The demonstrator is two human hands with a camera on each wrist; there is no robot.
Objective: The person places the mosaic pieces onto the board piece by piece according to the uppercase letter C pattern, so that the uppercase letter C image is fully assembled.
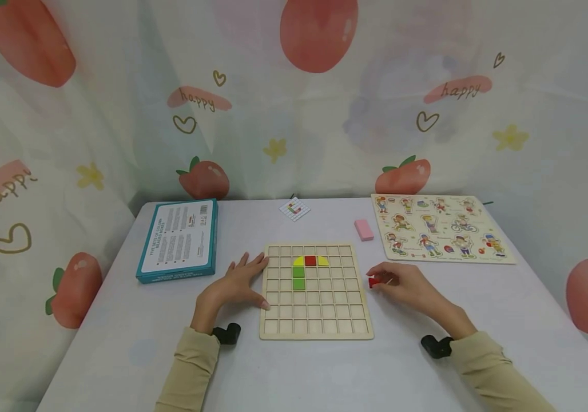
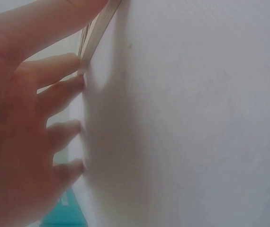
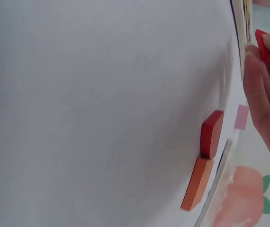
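A wooden grid board (image 1: 304, 327) lies flat on the table. In its upper part sit a red square block (image 1: 310, 261) between two yellow rounded-corner pieces (image 1: 322, 261), with two green square blocks (image 1: 298, 284) below the left one. Fingers spread, my left hand (image 1: 234, 286) touches the board's left edge with index finger and thumb. Just off the board's right side, my right hand (image 1: 402, 283) pinches a small red block (image 3: 266, 47) between thumb and fingertips. Part of that block is covered by the fingers.
A teal-edged box (image 1: 178, 240) lies left. Behind the board are a small pattern card (image 1: 294, 209) and a pink block (image 1: 363, 229). A picture puzzle board (image 1: 443, 229) lies back right. The right wrist view shows another red block (image 3: 211, 135) beside an orange block (image 3: 197, 183).
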